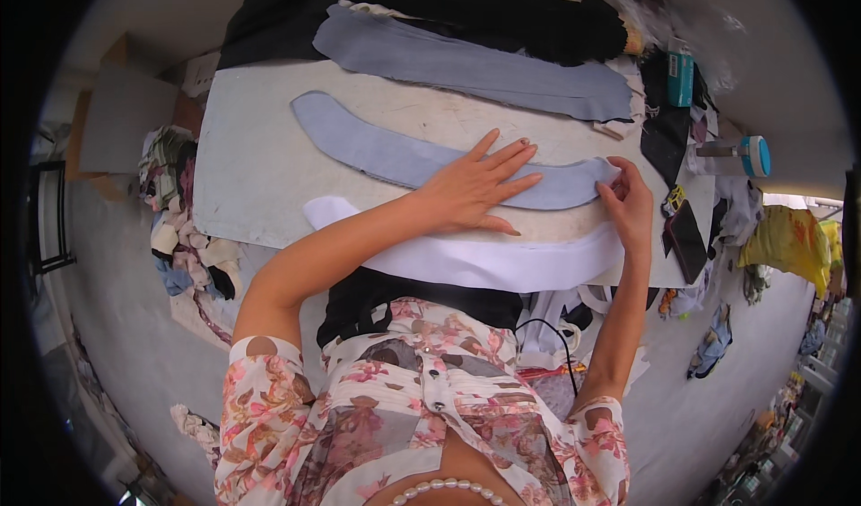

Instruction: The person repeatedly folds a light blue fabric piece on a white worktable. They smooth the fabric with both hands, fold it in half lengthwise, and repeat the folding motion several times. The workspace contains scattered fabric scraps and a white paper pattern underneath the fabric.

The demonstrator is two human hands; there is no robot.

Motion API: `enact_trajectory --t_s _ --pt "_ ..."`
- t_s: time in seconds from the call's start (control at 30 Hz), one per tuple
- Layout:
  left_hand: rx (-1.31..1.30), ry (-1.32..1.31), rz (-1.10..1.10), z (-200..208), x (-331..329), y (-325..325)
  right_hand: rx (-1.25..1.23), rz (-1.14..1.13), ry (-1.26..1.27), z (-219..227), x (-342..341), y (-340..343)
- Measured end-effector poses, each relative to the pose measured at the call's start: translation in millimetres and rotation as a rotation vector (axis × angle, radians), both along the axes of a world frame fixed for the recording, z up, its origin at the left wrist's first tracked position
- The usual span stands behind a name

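Note:
A curved light-blue fabric strip (386, 149), shaped like a collar piece, lies across the pale table (247, 156). My left hand (475, 185) rests flat on its middle with the fingers spread, covering part of it. At the strip's right end, my right hand (628, 201) pinches the corner between thumb and fingers. Nearer to me, a white curved fabric strip (502, 264) lies along the table's front edge, below both hands. Beyond the blue strip is a wider blue-grey fabric piece (466, 65), and behind that, black fabric (484, 13).
On the right lie a dark phone (687, 242) and a small yellow object (673, 200). A teal box (680, 77) and a blue-lidded container (756, 156) are farther right. Fabric scraps (184, 246) pile up left of the table.

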State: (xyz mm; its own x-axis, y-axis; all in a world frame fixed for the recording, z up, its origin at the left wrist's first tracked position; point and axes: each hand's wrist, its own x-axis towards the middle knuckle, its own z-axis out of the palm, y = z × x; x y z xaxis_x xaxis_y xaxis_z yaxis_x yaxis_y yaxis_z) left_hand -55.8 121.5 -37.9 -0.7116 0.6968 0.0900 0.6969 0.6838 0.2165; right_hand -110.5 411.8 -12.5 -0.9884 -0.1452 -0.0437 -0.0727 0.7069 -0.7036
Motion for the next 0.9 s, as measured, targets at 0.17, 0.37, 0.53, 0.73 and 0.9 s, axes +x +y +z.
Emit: enact_trajectory --t_s 0.17,0.37,0.53,0.73,0.9 --pt "0.002 0.015 0.005 -2 2 -2 0.197 -0.077 0.176 26 3 -3" --pt "-0.016 0.012 0.003 0 0 0 -0.427 -0.023 -0.198 22 -23 -25" --pt "0.059 -0.011 -0.009 -2 1 0 -0.410 -0.113 -0.230 7 -42 -11" --pt "0.270 0.000 -0.014 0 1 0 -0.402 0.134 0.202 43 -59 -102" --pt "0.405 0.112 0.170 15 23 -27 -0.334 0.568 0.316 42 -67 -259"
